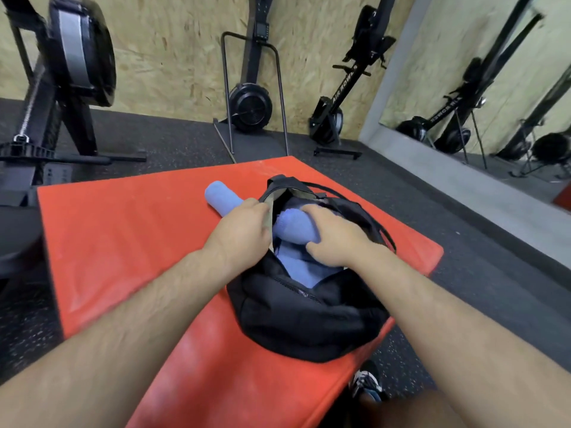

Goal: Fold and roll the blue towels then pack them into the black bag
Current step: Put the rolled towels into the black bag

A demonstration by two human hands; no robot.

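Observation:
A black bag [309, 316] lies open on a red mat [129, 242]. My left hand [244, 230] grips the bag's left opening edge and holds it apart. My right hand [333, 239] is closed around a rolled blue towel [293, 227] that sits in the bag's mouth. Under it, more blue towel [302, 270] fills the inside of the bag. Another rolled blue towel [221, 194] lies on the mat just left of the bag, partly hidden behind my left hand.
Rowing machines stand against the wooden wall: one at the far left [71, 72], two at the back [251, 106] [336, 109]. A wall mirror [494, 88] is on the right. Dark rubber floor [463, 230] surrounds the mat. A shoe [367, 381] shows at the mat's near edge.

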